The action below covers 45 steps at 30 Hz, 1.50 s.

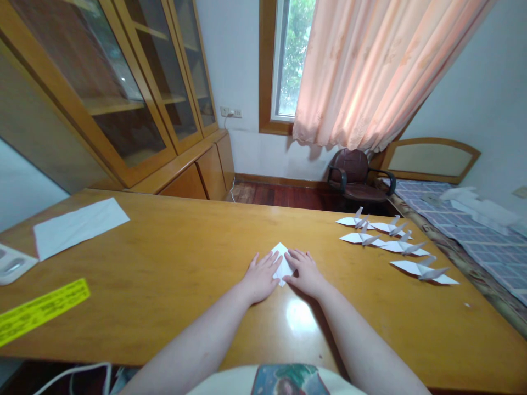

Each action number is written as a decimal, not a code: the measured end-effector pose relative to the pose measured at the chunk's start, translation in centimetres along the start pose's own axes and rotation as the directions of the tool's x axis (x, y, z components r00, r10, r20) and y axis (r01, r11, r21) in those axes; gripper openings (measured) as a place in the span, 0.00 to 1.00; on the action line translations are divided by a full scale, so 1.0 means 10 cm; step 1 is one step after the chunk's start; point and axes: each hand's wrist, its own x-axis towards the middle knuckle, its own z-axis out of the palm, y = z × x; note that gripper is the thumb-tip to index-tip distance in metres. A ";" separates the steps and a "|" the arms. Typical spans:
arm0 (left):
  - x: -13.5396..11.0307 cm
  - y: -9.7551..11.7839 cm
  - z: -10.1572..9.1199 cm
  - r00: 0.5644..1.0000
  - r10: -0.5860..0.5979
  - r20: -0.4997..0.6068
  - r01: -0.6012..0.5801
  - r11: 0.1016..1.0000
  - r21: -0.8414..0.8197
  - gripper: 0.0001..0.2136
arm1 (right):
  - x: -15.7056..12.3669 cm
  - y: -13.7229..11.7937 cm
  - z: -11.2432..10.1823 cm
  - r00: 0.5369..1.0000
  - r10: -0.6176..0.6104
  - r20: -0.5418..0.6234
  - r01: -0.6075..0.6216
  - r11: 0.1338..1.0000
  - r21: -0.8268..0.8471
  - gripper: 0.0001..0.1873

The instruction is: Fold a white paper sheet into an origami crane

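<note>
A small folded white paper (281,265), roughly diamond-shaped with one corner pointing away from me, lies flat on the wooden table (173,258). My left hand (262,277) rests across its left side with the fingers stretched out and the palm down. From the right, my right hand (305,272) presses on the opposite side, fingers also extended. Both hands partly cover the paper's edges. Several folded paper cranes (424,270) stand to the right on the same table, wings spread.
At the left lie a white paper sheet (82,227), a white device (14,266) at the edge of view, and a yellow printed strip (45,310). Beyond the table are a glass-door cabinet (164,104), an office chair (356,175) and a bed (457,219). A tiny white scrap (466,305) lies near the right edge.
</note>
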 end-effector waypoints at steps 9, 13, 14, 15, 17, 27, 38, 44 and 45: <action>0.00 0.04 0.00 1.000 -0.008 -0.012 0.008 1.000 0.006 0.29 | 0.04 -0.02 0.07 0.998 0.058 -0.035 -0.058 0.998 0.020 0.36; -0.01 0.06 -0.03 1.000 -0.014 -0.006 0.014 1.000 -0.006 0.31 | 0.04 -0.04 0.09 0.995 0.087 -0.040 -0.086 0.996 0.025 0.35; -0.01 0.07 -0.03 1.000 -0.014 -0.004 0.014 1.000 -0.008 0.32 | 0.04 -0.04 0.09 0.995 0.090 -0.041 -0.089 0.996 0.026 0.35; -0.01 0.07 -0.04 1.000 -0.015 -0.002 0.015 1.000 -0.011 0.33 | 0.04 -0.04 0.10 0.995 0.091 -0.043 -0.090 0.996 0.028 0.34; -0.01 0.07 -0.05 1.000 -0.017 0.001 0.017 1.000 -0.015 0.33 | 0.04 -0.04 0.11 0.995 0.088 -0.048 -0.087 0.996 0.031 0.34; -0.02 0.04 -0.05 0.998 -0.009 -0.065 0.006 0.999 -0.052 0.33 | 0.02 0.00 0.07 0.999 0.045 -0.008 -0.045 0.999 -0.012 0.31; 0.01 0.07 0.05 0.995 0.004 -0.096 -0.001 1.000 0.030 0.25 | 0.02 -0.03 0.06 0.996 0.079 -0.030 -0.078 0.997 0.015 0.30; 0.02 0.07 0.09 0.992 -0.014 -0.123 0.017 1.000 0.024 0.25 | 0.00 -0.02 0.02 0.999 0.039 0.015 -0.039 0.999 -0.003 0.39; 0.02 0.07 0.09 0.992 -0.016 -0.124 0.019 1.000 0.023 0.25 | 0.00 -0.02 0.02 0.999 0.036 0.018 -0.036 0.999 -0.008 0.40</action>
